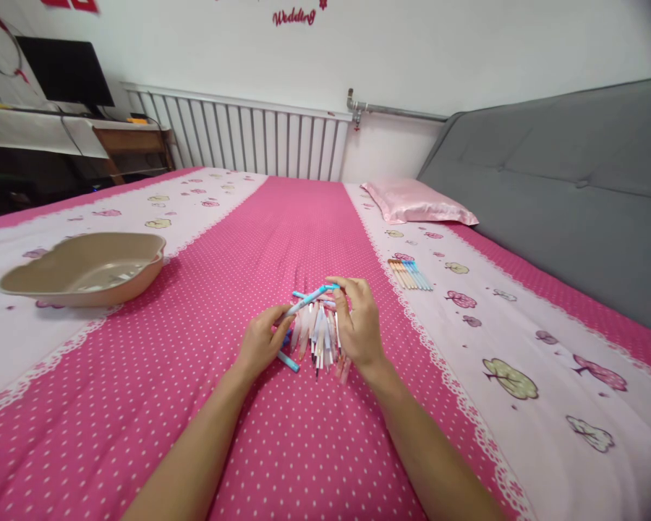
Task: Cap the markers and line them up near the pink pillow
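My left hand (261,339) pinches a light blue pen (306,300) near its lower end, and the pen slants up to the right. My right hand (359,318) is closed at the pen's upper end, with a short bright blue piece (330,287) at its fingertips. Whether that piece is a cap or part of the pen I cannot tell. Under and between both hands lies a loose pile of pens (320,336), mostly white and pale pink, some with dark tips. Another blue pen (289,361) rests on the bedspread beside my left hand.
A row of orange and blue pens (409,275) lies to the right on the pink and white bedspread (282,239). A beige basin (81,271) stands at the left. Farther back are a pink pillow (417,202), a grey headboard (558,174) and a radiator (249,134).
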`<action>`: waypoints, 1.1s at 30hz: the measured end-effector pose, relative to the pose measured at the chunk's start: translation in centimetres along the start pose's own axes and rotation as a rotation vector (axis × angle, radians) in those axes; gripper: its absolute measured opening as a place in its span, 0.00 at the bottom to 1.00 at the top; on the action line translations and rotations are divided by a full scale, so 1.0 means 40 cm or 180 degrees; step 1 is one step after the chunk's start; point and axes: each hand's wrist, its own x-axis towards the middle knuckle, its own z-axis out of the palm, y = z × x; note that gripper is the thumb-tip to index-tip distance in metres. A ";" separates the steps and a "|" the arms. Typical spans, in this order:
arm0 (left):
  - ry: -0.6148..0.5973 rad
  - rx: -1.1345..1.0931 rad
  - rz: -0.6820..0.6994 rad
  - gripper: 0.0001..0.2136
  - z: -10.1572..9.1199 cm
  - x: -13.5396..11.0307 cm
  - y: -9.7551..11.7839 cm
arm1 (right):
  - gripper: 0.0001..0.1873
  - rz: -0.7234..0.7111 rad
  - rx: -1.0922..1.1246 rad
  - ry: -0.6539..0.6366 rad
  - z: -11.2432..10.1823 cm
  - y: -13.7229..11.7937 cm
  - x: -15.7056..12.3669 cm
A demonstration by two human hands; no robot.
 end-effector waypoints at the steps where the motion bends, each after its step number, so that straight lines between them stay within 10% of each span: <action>1: -0.0003 0.0001 0.0007 0.14 0.000 0.000 -0.001 | 0.15 -0.0019 -0.0004 -0.0028 -0.001 0.001 0.001; 16: 0.0028 0.0196 0.0204 0.13 0.001 0.000 -0.016 | 0.19 -0.0317 -0.0512 -0.0763 -0.027 0.031 0.015; 33: 0.0093 -0.0768 -0.0090 0.13 -0.008 -0.002 0.024 | 0.16 0.0562 0.0339 -0.0799 0.050 0.017 -0.035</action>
